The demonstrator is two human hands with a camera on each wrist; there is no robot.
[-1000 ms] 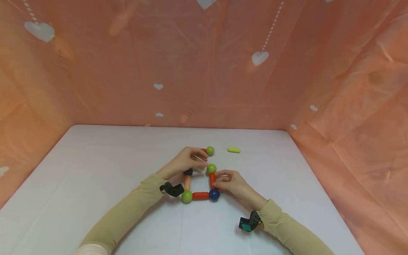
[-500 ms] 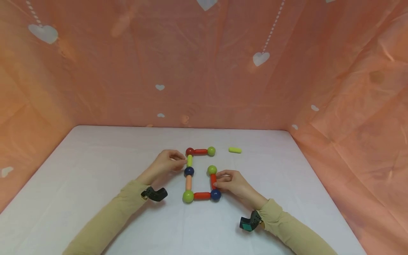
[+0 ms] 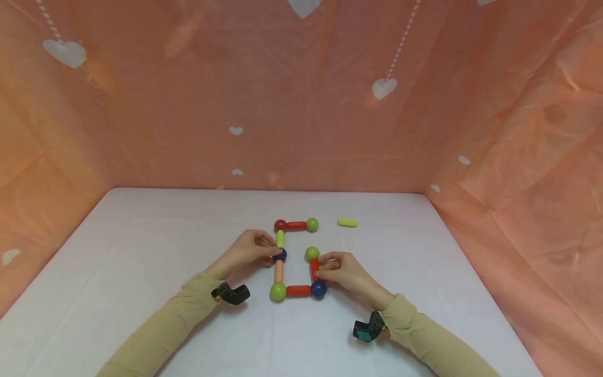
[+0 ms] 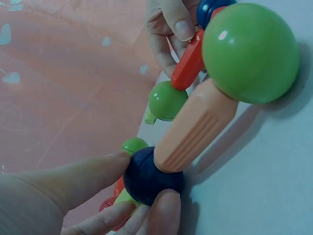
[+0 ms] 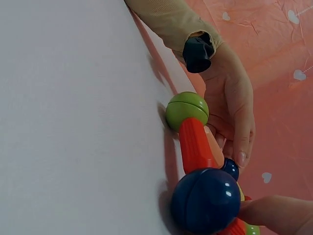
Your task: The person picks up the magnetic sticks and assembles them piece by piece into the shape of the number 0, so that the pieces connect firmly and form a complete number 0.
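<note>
A figure made of coloured sticks and balls lies on the white table. My left hand [image 3: 247, 248] pinches the dark blue ball [image 4: 152, 177] on its left side between thumb and fingers. From that ball a peach stick [image 4: 198, 127] runs to a green ball [image 3: 278, 291], and a yellow stick [image 3: 280, 239] leads up to a red ball [image 3: 280, 225]. My right hand [image 3: 348, 272] holds the red stick [image 3: 314, 269] on the right side, between another green ball [image 3: 312, 253] and a second blue ball [image 3: 319, 289]. A lower red stick [image 3: 298, 290] joins the bottom balls.
At the top, a red stick [image 3: 297, 225] reaches from the red ball to a green ball [image 3: 312, 224]. One loose yellow-green stick [image 3: 347, 223] lies to its right. Orange cloth [image 3: 301, 120] with white hearts hangs behind the white table [image 3: 165, 220].
My left hand drew back leftward from above the figure to beside the yellow stick, then came down to the dark blue ball. My right hand has stayed at the red stick.
</note>
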